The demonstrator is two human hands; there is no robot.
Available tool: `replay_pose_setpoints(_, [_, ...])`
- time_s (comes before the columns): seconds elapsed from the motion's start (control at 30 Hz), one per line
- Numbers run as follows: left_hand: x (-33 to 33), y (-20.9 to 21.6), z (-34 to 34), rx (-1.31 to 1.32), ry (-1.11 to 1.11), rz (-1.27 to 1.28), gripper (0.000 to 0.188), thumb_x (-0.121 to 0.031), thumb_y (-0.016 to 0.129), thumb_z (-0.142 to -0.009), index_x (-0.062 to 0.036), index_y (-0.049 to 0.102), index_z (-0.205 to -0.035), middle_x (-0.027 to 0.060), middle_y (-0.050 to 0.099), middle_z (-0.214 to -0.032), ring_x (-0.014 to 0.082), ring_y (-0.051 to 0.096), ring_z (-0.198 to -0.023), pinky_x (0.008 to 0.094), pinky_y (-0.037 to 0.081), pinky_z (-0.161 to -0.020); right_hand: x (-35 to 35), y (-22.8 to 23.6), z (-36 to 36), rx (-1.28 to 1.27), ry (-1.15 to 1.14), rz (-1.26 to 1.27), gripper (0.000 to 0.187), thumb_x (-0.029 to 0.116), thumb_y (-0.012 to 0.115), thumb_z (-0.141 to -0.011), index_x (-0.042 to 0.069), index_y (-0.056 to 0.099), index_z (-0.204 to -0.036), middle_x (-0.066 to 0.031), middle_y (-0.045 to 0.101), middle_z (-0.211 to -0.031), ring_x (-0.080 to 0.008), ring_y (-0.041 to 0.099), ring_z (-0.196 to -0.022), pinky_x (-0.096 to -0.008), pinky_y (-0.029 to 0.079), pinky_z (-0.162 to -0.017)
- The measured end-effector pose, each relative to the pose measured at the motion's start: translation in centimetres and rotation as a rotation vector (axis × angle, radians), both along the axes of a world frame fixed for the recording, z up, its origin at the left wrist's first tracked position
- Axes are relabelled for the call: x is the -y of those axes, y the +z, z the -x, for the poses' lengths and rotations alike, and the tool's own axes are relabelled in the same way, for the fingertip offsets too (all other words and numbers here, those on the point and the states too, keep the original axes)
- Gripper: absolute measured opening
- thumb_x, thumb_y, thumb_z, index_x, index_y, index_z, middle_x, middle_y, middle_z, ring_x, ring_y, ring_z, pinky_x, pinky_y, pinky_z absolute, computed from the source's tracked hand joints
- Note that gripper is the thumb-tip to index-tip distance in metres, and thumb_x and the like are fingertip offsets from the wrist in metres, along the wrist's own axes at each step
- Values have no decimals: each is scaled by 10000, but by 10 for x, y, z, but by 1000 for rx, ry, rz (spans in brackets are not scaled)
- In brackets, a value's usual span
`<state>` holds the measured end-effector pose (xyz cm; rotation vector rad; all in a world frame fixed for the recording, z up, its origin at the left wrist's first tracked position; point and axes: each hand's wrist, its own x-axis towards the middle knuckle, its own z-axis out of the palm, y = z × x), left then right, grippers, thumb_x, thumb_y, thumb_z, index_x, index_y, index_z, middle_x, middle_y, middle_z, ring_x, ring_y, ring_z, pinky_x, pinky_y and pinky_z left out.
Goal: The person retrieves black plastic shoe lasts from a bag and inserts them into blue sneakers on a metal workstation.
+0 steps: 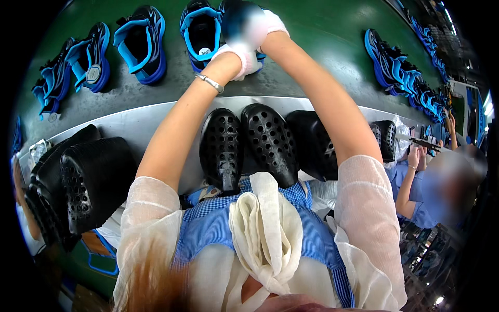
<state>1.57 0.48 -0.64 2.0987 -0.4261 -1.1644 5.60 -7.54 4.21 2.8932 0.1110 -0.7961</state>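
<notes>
Both my arms reach to the far side of the bench, where a black and blue sports shoe [234, 23] stands, largely covered by my hands and a blur. My left hand [248, 61], in a whitish glove, is at the heel end of this shoe. Beside the shoe's right side is my right hand [271, 25], gloved in the same pale colour. The fingers of both hands are hidden or blurred, so their grip does not show. Just left of them another black shoe with bright blue lining [201, 39] stands with its opening toward me and a round white sticker at its heel.
Several similar shoes [139, 46] line the green surface [322, 31] on the left, more [392, 67] on the right. Perforated black shoe lasts [222, 145] stand close before me; bulky black ones [96, 182] are at left. A co-worker [431, 182] in blue is at right.
</notes>
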Motion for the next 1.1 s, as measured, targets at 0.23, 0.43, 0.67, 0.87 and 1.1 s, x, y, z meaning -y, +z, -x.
replay_pose_setpoints(0.23, [-7,-27,5,216,95,34,441,-393,607,-809,-78,620,-1117,150,670,-765,278,650,-670,360,529,-661,15,13,11,-106,26,-259,491,414,556,-790,33,638,-1089,-194,662,-955,-332,632,-888,-364,506,-808])
replay_pose_setpoints(0.43, [-112,-61,-5,194,292,-119,411,-360,609,-791,-52,650,-1061,171,651,-1052,332,618,-969,378,485,-860,35,121,64,94,164,-639,299,253,578,-852,39,651,-1049,-160,666,-932,-294,650,-859,-329,509,-770])
replay_pose_setpoints(0.67, [-336,-71,19,450,705,-280,476,-319,671,-818,-43,589,-1197,75,658,-967,161,584,-771,292,470,-727,114,125,89,8,-409,-732,257,218,564,-901,-4,662,-984,-50,665,-807,-96,638,-699,-222,504,-646])
replay_pose_setpoints(0.87, [-418,-57,45,415,951,-430,639,-383,717,-787,-71,516,-1307,35,598,-788,73,502,-600,213,405,-546,170,76,126,-365,-805,-557,290,253,556,-881,-16,652,-927,-69,654,-788,-124,626,-657,-239,500,-578])
replay_pose_setpoints(1.1, [-470,-68,55,524,1004,-406,743,-434,732,-758,-18,489,-1323,151,582,-1173,168,581,-967,260,459,-830,226,-43,172,209,-340,-59,358,296,615,-812,-15,629,-989,-179,654,-878,-273,652,-767,-362,506,-740])
